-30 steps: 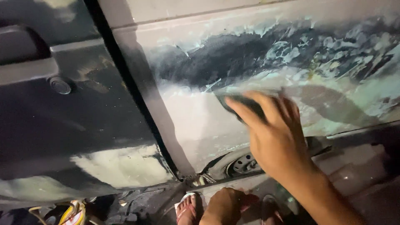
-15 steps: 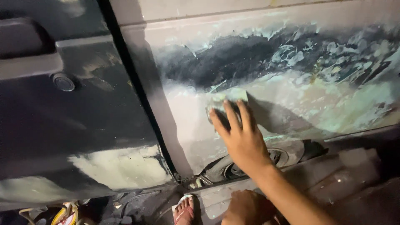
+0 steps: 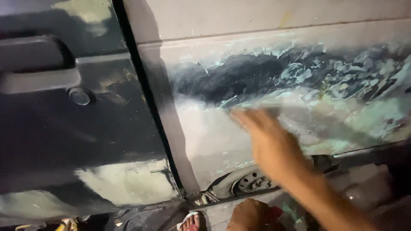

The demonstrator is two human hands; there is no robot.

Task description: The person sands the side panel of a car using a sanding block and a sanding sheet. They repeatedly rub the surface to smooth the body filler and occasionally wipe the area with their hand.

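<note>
Head view looks down along the side of a car, and the right hand (image 3: 274,147) is flat against the rear body panel (image 3: 239,141), fingers stretched out and close together, pointing up and to the left. It's blurred with motion, so I honestly can't tell if there's a sanding pad or paper under the palm or if it's bare skin on metal. The patch being rubbed sits right under and just ahead of the fingertips, and the long band of dark, scuffed filler (image 3: 278,75) runs left to right across the panel just above the hand, so its long axis is roughly crosswise to the forearm. The right hand is clearly the nearer one to that band. The left hand (image 3: 250,216) is way down at the bottom edge, resting low near a knee, looks loosely curled but I can't say if it holds anything.

Surface is patchy: pale grey primer, greenish smears, dark bare spots. Left of the panel gap is a dark door (image 3: 64,141) with a recessed door handle (image 3: 38,70), a round key lock (image 3: 80,96) and a pale filler patch low down. Below the panel a wheel (image 3: 252,184) peeks out, and a foot in a sandal (image 3: 190,222) is on the ground near it. Lighting is dim, feels like a workshop
</note>
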